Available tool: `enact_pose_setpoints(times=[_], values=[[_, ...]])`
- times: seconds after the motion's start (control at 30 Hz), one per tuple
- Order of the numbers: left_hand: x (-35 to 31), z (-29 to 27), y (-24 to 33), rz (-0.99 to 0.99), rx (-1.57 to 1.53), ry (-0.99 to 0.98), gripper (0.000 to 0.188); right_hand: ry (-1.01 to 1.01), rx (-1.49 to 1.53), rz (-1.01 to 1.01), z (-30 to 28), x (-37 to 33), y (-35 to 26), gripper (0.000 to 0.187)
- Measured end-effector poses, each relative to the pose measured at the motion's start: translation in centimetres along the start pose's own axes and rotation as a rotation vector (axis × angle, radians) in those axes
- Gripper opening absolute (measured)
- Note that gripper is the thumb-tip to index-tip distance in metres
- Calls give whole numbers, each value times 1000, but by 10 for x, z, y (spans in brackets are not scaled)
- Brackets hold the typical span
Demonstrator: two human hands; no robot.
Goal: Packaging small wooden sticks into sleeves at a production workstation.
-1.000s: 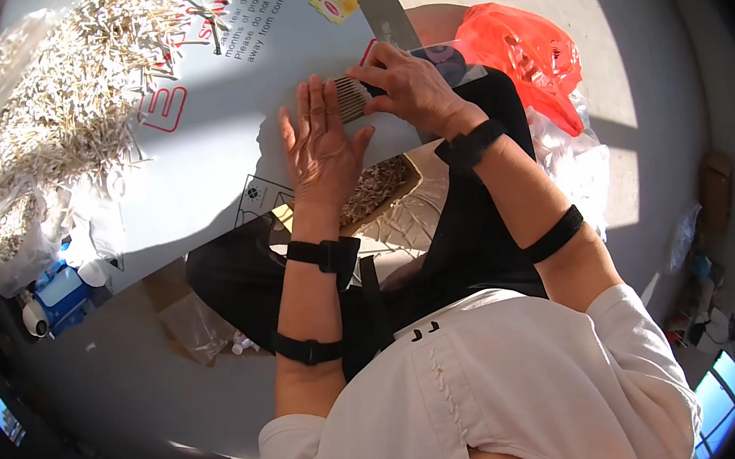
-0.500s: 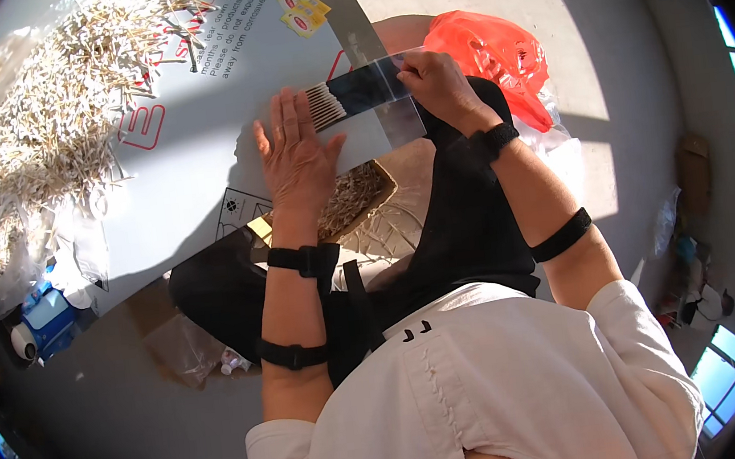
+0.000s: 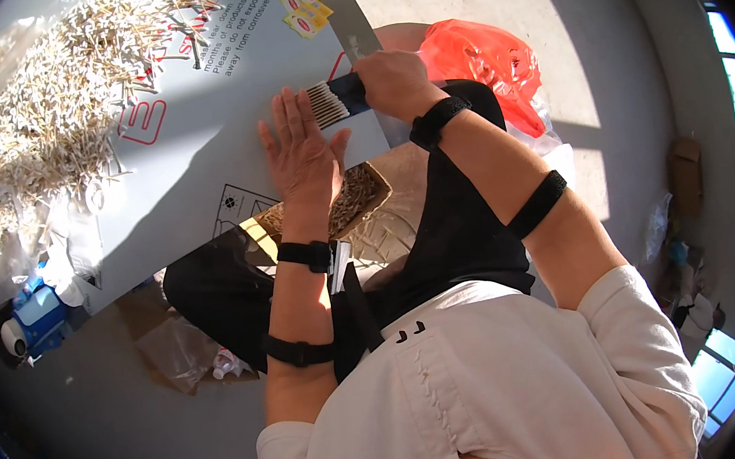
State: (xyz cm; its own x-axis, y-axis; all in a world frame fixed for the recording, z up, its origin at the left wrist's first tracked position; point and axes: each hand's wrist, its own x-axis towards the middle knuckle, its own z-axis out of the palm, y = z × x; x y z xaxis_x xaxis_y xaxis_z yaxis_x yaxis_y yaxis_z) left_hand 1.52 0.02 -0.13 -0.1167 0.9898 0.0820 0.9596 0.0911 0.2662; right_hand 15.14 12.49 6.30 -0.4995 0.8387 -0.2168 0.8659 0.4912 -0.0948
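My left hand (image 3: 304,151) lies flat on the grey printed board, fingers stretched out. Its fingertips are beside a neat row of cotton swabs (image 3: 327,104), white tips toward the hand. The swabs' other ends run into a flat dark packet (image 3: 350,92). Closed around that packet's right part is my right hand (image 3: 395,85), which hides the rest of it. Below my left hand, an open box of cotton swabs (image 3: 362,196) sits between my legs, partly covered by the board and my wrist.
A large heap of loose cotton swabs (image 3: 42,120) covers the left of the board (image 3: 199,158). Several small yellow labels (image 3: 307,7) lie at its far edge. A red plastic bag (image 3: 489,64) is at the right. A blue-and-white object (image 3: 40,313) stands by the near left corner.
My right hand has moved left along the packet, toward the swabs, and now covers more of it. The clear film seen earlier at its right is hidden. My left hand stays flat, barely shifted.
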Motion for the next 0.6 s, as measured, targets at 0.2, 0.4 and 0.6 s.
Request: enact_pose_setpoints(times=[0.2,0.4,0.6], values=[[3,9,16,-52,-64,80,80,42,349,127,15,-1,39,19],[18,14,46,-114,-41,89,80,108,527,69,32,3,52,21],[24,19,59,-107,-92,83,80,22,652,113,43,10,63,24]])
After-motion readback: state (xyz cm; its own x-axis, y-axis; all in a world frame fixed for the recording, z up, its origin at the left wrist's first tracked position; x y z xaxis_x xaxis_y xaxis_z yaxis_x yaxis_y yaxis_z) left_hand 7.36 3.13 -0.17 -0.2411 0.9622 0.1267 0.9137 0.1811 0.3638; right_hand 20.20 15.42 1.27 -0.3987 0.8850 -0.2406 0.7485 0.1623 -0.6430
